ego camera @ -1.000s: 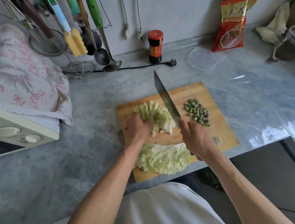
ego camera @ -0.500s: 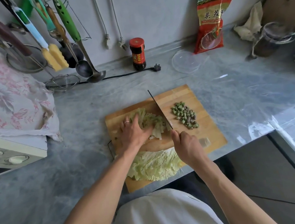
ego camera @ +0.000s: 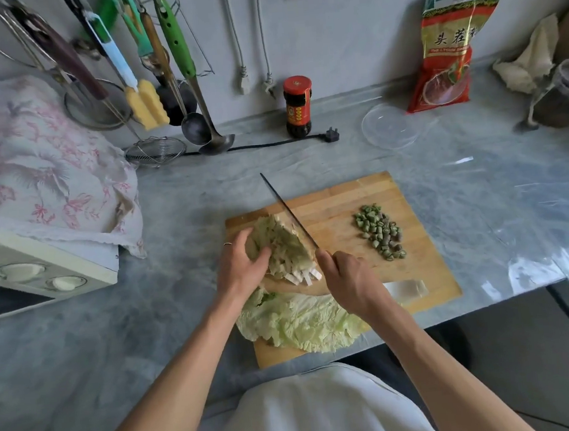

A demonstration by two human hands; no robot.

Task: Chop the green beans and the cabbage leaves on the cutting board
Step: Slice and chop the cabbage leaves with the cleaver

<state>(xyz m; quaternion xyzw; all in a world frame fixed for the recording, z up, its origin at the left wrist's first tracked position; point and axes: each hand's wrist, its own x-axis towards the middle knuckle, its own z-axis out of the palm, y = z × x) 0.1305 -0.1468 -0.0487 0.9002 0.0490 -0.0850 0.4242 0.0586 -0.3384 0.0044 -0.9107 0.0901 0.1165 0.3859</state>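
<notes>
A wooden cutting board lies on the grey counter. On its right part sits a pile of chopped green beans. A heap of cut cabbage lies at the board's left. My left hand grips that heap from the left, fingers curled over it. My right hand holds the handle of a cleaver, whose blade stands edge-down against the heap's right side. A whole cabbage leaf lies on the board's near part, its white stem end showing beyond my right wrist.
A cloth-covered oven stands at the left. Utensils hang on the back wall above a wire strainer. Behind the board are a sauce jar, a black plug, a clear lid and a red bag.
My left hand has gathered the cut cabbage into a tighter heap. The cleaver has swung from flat-raised to edge-on against the heap. The camera view has shifted.
</notes>
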